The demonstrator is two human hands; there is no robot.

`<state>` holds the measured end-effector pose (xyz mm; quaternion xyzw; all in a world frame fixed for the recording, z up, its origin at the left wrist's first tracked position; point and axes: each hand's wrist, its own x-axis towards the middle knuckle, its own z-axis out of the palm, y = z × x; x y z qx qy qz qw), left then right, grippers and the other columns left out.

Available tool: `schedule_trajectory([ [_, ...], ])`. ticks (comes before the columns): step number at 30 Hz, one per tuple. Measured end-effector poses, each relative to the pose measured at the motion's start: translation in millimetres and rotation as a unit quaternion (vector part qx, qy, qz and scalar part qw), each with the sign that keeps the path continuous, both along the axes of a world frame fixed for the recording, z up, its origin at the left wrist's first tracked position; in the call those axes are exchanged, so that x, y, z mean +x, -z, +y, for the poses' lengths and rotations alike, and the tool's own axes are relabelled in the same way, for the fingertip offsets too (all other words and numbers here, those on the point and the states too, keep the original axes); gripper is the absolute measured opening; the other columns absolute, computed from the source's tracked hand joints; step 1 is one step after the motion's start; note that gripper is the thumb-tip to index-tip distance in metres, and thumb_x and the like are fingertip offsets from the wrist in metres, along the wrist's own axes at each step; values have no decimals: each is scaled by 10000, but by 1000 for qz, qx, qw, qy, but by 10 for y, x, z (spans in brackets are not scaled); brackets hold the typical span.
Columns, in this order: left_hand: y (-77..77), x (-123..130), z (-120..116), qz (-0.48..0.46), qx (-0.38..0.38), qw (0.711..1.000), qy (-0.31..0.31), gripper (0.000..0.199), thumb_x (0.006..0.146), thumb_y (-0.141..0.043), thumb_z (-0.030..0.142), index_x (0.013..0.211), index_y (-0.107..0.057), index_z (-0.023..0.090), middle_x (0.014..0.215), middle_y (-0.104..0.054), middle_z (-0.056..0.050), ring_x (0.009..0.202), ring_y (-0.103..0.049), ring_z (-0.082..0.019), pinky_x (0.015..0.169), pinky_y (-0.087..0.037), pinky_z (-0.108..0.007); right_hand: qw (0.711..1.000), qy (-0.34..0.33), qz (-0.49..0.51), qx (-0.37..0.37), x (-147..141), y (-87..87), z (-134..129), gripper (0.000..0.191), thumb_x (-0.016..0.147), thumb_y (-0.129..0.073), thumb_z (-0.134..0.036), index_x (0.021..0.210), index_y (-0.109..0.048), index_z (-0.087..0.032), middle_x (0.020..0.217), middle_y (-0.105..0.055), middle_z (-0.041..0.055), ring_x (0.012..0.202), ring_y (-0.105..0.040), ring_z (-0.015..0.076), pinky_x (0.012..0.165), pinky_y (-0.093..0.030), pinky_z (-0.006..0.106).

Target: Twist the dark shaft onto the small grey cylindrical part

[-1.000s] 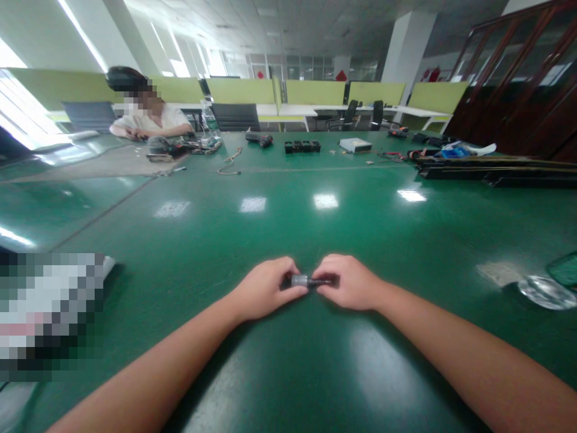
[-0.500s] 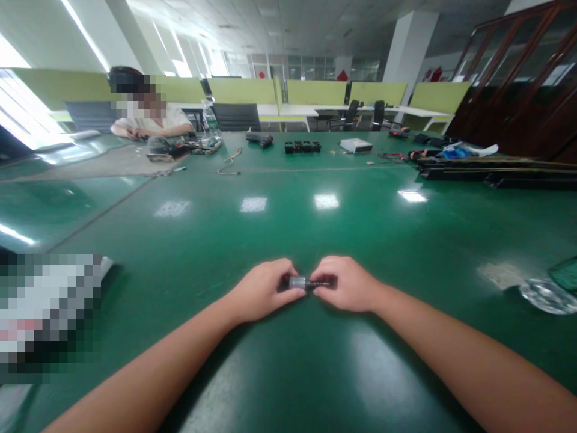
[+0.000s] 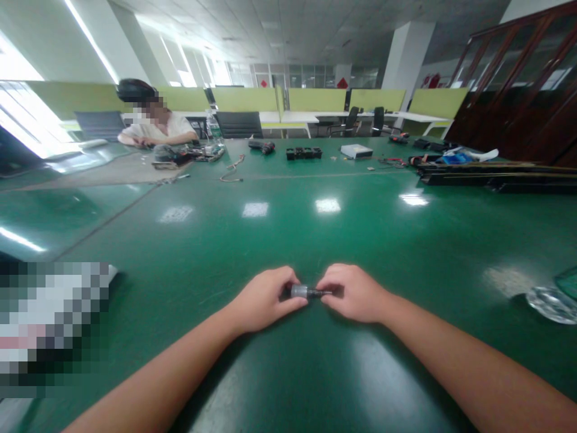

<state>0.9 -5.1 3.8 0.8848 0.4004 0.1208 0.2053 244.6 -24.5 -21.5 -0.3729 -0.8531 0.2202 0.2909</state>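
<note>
Head view: located small cylindrical part [image 3: 299, 291] between left hand [image 3: 270, 297] and right hand [image 3: 351, 293], held sideways on or just above green surface [image 3: 252, 240]; could not tell which. Recorded left grip as closed around the grey body, thumb nearer the camera, fingers beyond. Recorded right grip as narrowed to a pinch on thin dark shaft [image 3: 315, 293], with only slight space between thumb and index finger. Noted pixelated pale object [image 3: 49, 310] at left edge and glass dish [image 3: 550, 305] at right edge, both well apart from the hands. Logged farther back: cable [image 3: 232, 171], dark tool [image 3: 261, 147], row of black blocks [image 3: 303, 153], pale box [image 3: 356, 151], long black strips [image 3: 478, 175]. Saw seated co-worker [image 3: 169, 129] in white top at far left, near clear bottle [image 3: 213, 127].
</note>
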Motion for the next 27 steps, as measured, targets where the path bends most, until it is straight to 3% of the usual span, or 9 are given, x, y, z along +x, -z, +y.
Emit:
schedule_trajectory([
  [27, -11, -4, 5, 0, -11, 1000, -3, 258, 859, -677, 447, 934, -630, 204, 831, -652, -4, 721, -584, -172, 636, -389, -266, 1000, 20, -21, -12, 42, -12, -21, 63, 796, -741, -193, 858, -737, -187, 818, -682, 25, 783, -593, 160, 711, -437, 278],
])
